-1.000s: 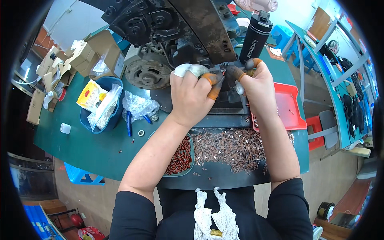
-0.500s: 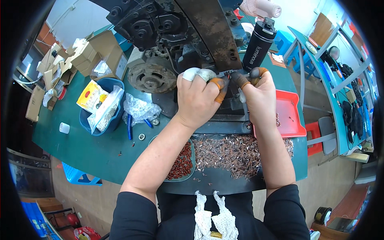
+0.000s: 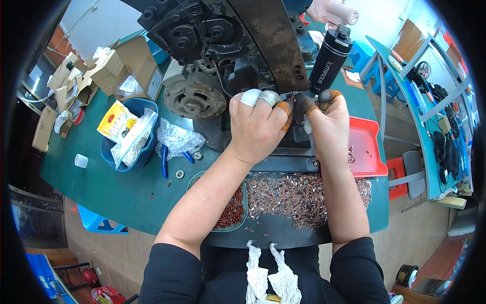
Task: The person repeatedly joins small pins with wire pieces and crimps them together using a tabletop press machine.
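Under the head of a dark, worn metal machine (image 3: 268,40), my two hands meet with their fingertips close together. My left hand (image 3: 258,121) is closed in a pinch, with white and orange finger covers on several fingers. Opposite it, my right hand (image 3: 328,121) also pinches, its thumb and fingers in dark and orange covers. Whatever sits between the fingertips is too small and too hidden to name. Below my hands spreads a heap of small copper-coloured metal pieces (image 3: 288,197). A clear container (image 3: 245,202) of reddish-brown pieces (image 3: 230,213) lies partly behind my left forearm.
A red tray (image 3: 372,152) with a few small pieces lies beside my right forearm. Behind it stand a black bottle (image 3: 330,61) and a pink fan (image 3: 334,11). Left are a blue bin (image 3: 109,152) with packets, crumpled plastic (image 3: 177,137), blue-handled pliers (image 3: 164,161) and cardboard boxes (image 3: 139,61).
The view has shifted slightly, and the machine appears a little further right and lower. My left hand has turned slightly and sits closer to my right fingertips. Both hands remain pinched at the machine.
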A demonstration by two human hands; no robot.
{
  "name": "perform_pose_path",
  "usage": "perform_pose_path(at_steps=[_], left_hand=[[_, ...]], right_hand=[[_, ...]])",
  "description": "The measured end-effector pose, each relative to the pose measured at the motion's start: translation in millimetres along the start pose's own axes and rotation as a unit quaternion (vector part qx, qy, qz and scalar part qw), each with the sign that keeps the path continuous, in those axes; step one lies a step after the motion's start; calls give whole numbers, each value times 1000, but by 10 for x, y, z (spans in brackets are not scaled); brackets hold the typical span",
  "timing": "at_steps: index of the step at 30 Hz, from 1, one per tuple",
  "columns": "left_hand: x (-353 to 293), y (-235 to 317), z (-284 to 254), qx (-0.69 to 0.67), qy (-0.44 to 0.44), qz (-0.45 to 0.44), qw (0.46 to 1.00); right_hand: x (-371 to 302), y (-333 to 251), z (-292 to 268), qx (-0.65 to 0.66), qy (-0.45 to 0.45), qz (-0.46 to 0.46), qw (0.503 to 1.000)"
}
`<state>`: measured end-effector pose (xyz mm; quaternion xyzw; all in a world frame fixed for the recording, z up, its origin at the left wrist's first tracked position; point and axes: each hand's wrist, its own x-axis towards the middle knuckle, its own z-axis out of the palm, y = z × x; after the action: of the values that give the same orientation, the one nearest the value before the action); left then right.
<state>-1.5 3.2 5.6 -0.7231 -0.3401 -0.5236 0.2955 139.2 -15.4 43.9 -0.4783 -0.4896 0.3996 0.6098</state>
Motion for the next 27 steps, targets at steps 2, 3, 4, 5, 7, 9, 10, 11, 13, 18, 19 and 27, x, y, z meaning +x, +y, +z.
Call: perform_pose_path(at_steps=[2, 3, 4, 5, 7, 9, 10, 11, 13, 18, 19, 27], left_hand=[[9, 4, -2, -3, 1, 0, 1000], [13, 5, -3, -7, 1, 0, 1000], [9, 2, -5, -6, 1, 0, 1000], [4, -2, -7, -5, -2, 1, 1000], [-2, -7, -1, -5, -6, 2, 1000], [-4, -12, 17, -7, 4, 7, 1000], [-2, -9, 13, -7, 4, 6, 1000], [4, -8, 6, -8, -2, 4, 1000], [5, -8, 7, -9, -7, 2, 1000], [6, 10, 6, -10, -8, -7, 1000], [7, 7, 0, -8, -8, -7, 1000], [32, -13, -275, -31, -10, -33, 999]], right_hand=[[-1, -8, 3, 5, 6, -1, 1000], [-5, -14, 0, 5, 6, -1, 1000], [-11, -15, -2, 9, 3, 4, 1000], [-12, -14, -1, 12, 1, 9, 1000], [-6, -3, 4, 17, 3, 7, 1000], [-2, 3, 8, 22, 7, 5, 1000], [-5, -4, 9, 19, 7, 5, 1000], [-6, -7, 8, 17, 7, 4, 1000], [0, 15, 7, 19, 9, 2, 1000], [-16, 0, 2, 27, -1, 5, 1000], [-7, 20, 20, 42, -1, -19, 999], [-204, -33, 65, 47, -41, -134, 989]])
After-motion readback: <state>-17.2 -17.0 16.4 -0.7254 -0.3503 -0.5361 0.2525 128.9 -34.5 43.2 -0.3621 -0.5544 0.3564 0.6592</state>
